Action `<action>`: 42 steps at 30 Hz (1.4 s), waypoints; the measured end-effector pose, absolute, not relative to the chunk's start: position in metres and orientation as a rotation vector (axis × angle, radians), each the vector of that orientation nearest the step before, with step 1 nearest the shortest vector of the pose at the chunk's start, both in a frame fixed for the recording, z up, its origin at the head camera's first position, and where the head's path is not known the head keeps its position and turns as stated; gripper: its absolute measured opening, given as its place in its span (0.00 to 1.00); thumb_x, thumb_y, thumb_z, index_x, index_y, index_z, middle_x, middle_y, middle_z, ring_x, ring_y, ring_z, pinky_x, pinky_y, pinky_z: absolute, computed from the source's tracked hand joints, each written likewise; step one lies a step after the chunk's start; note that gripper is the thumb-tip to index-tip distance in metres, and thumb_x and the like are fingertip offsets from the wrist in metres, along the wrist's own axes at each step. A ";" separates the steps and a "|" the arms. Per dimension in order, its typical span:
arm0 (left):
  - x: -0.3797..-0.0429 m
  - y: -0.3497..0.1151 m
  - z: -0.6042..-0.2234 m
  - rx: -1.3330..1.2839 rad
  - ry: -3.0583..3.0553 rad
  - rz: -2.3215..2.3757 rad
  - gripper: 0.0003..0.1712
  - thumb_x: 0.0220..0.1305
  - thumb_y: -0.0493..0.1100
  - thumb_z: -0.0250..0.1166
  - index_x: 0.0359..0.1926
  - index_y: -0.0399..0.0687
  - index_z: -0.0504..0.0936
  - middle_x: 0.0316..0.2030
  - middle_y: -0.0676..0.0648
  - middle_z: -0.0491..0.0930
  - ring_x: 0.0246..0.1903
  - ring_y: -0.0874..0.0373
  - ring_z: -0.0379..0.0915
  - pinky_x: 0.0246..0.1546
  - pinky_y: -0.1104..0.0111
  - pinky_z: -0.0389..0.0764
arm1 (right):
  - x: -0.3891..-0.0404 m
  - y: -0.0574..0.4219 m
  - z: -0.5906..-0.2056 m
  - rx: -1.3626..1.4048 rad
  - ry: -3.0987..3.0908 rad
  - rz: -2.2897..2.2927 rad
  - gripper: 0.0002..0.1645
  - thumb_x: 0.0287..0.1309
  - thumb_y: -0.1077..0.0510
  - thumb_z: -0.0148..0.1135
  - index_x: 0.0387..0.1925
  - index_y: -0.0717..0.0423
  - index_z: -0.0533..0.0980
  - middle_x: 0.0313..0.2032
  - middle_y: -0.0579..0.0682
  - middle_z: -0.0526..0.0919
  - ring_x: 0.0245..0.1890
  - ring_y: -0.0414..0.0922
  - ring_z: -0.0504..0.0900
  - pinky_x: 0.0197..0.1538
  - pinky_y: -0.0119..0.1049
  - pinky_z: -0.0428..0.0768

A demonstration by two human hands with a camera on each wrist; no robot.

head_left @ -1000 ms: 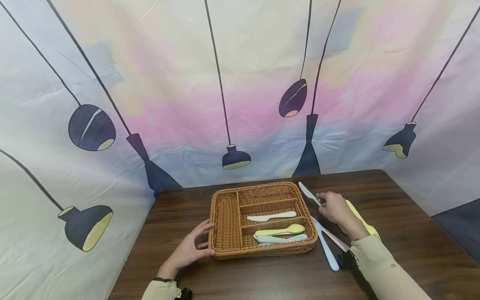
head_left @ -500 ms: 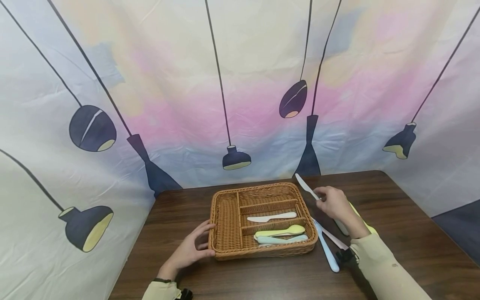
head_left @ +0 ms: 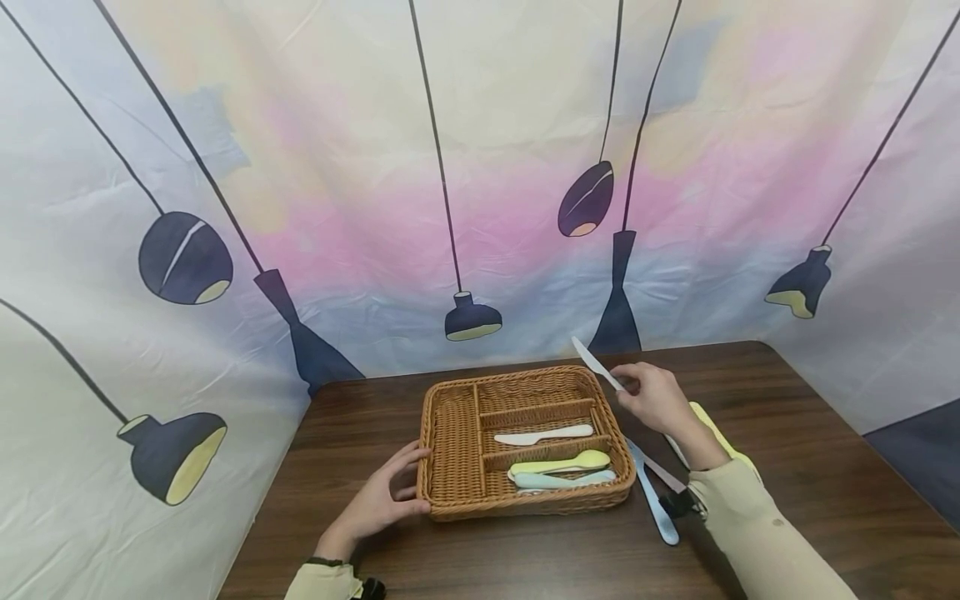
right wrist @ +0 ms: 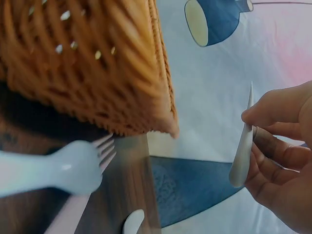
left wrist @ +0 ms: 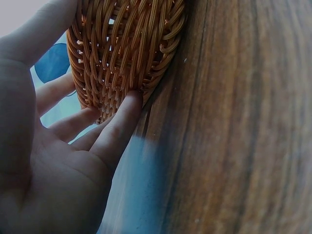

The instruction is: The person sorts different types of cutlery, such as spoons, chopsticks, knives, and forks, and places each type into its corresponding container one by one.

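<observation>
A brown wicker basket [head_left: 453, 442] with compartments stands on the table. My left hand [head_left: 378, 497] rests against its left side, fingers [left wrist: 117, 129] fairly straight and touching the woven wall. Beyond the basket's right side, my right hand [head_left: 660, 404] pinches a white knife [head_left: 596, 364] between thumb and fingers, its blade aimed up and left. In the right wrist view this knife [right wrist: 242, 156] is seen edge-on, raised off the table. Another white knife [head_left: 543, 434] lies in the middle right compartment. The front one holds a yellow spoon [head_left: 592, 458] and light blue cutlery [head_left: 532, 480].
Right of the basket lie a light blue fork [head_left: 656, 504] and a pale pink utensil [head_left: 663, 475], crossing. Farther right, a yellow utensil [head_left: 716, 429] is partly hidden by the right arm. A whitish utensil [head_left: 677, 451] shows beneath that arm. A printed cloth [head_left: 375, 208] hangs behind the table.
My right hand has lifted the white knife and carried it left and away from me, towards the basket's back right corner. The left hand and basket have stayed in place.
</observation>
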State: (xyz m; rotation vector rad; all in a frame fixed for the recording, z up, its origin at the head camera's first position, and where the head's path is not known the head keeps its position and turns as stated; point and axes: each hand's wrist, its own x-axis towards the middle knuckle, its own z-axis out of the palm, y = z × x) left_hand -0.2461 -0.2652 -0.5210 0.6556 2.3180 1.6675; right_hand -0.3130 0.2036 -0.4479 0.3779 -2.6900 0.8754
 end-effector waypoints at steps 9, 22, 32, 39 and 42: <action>-0.245 -0.266 -0.524 0.653 2.315 1.673 0.46 0.56 0.37 0.73 0.72 0.41 0.60 0.76 0.36 0.40 0.68 0.32 0.53 0.56 0.69 0.79 | -0.315 0.189 -0.439 0.445 -2.677 0.932 0.18 0.57 0.65 0.65 0.51 0.58 0.80 0.41 0.56 0.82 0.37 0.49 0.83 0.35 0.43 0.84; -0.247 -0.265 -0.522 0.652 2.340 1.657 0.45 0.55 0.37 0.73 0.72 0.42 0.61 0.76 0.36 0.41 0.68 0.33 0.55 0.55 0.68 0.80 | -0.317 0.164 -0.437 0.606 -2.609 0.974 0.17 0.58 0.65 0.64 0.51 0.57 0.81 0.40 0.53 0.82 0.35 0.46 0.83 0.33 0.38 0.83; -0.247 -0.266 -0.521 0.655 2.338 1.658 0.46 0.55 0.37 0.73 0.72 0.41 0.61 0.76 0.36 0.41 0.68 0.32 0.55 0.55 0.69 0.80 | -0.317 0.148 -0.438 0.655 -2.660 1.011 0.18 0.57 0.66 0.65 0.51 0.54 0.81 0.41 0.49 0.82 0.39 0.46 0.83 0.38 0.39 0.84; -0.248 -0.266 -0.522 0.658 2.329 1.662 0.46 0.55 0.37 0.73 0.72 0.41 0.61 0.76 0.36 0.41 0.68 0.32 0.55 0.55 0.68 0.80 | -0.314 0.142 -0.440 0.685 -2.663 0.985 0.18 0.57 0.66 0.66 0.50 0.55 0.81 0.43 0.51 0.83 0.41 0.48 0.83 0.41 0.41 0.85; -0.248 -0.266 -0.522 0.665 2.324 1.663 0.46 0.55 0.37 0.73 0.72 0.41 0.61 0.76 0.36 0.41 0.68 0.32 0.54 0.55 0.68 0.80 | -0.314 0.140 -0.442 0.674 -2.679 0.978 0.18 0.57 0.66 0.66 0.51 0.54 0.81 0.44 0.50 0.83 0.41 0.47 0.83 0.41 0.41 0.85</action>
